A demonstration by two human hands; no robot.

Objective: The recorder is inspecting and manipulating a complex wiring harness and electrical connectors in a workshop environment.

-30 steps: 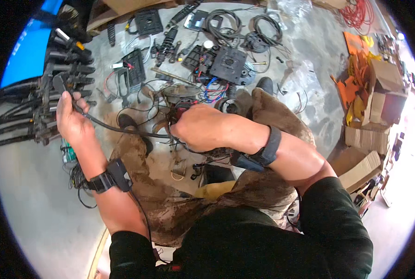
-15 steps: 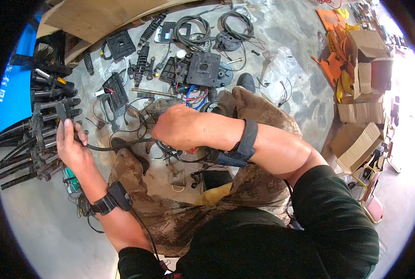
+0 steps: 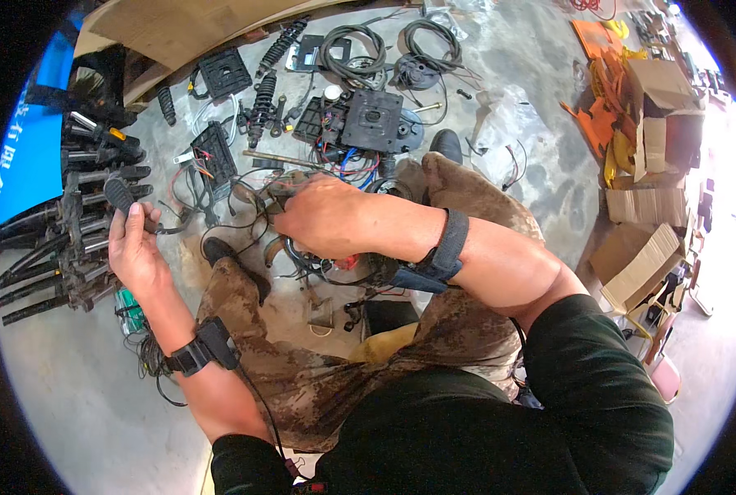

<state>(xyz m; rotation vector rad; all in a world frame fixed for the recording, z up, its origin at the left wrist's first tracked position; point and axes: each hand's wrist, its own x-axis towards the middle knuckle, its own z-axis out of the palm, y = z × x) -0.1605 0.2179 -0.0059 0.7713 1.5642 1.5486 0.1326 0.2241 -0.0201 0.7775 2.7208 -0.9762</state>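
Note:
My left hand (image 3: pixel 141 252) holds up a black pedal-like piece (image 3: pixel 120 196) with a ribbed pad, its thumb pressed against it. A short black lead runs from that piece toward the middle. Over the tangle of thin black cables (image 3: pixel 248 227) between my legs, my right hand (image 3: pixel 323 216) is curled closed. Cable strands come out at its fingertips, though the fingers themselves are mostly hidden beneath the hand. Just beyond it sit a square black plate-shaped housing (image 3: pixel 374 121) and blue and red wires (image 3: pixel 351 169).
Dark metal fork-like tubes (image 3: pixel 75 239) are stacked at the left. Shock absorbers (image 3: pixel 263 99), coiled cables (image 3: pixel 351 58) and an open black case (image 3: pixel 213 161) lie ahead. A clear plastic bag (image 3: pixel 508 124) is right of my shoe (image 3: pixel 446 147). Cardboard boxes (image 3: pixel 665 87) and orange parts (image 3: pixel 595 124) stand at the right.
The black piece in my left hand has turned, so its ribbed pad now faces up. The cable stretched between my hands has slackened or dropped away. My right hand stays at the cables.

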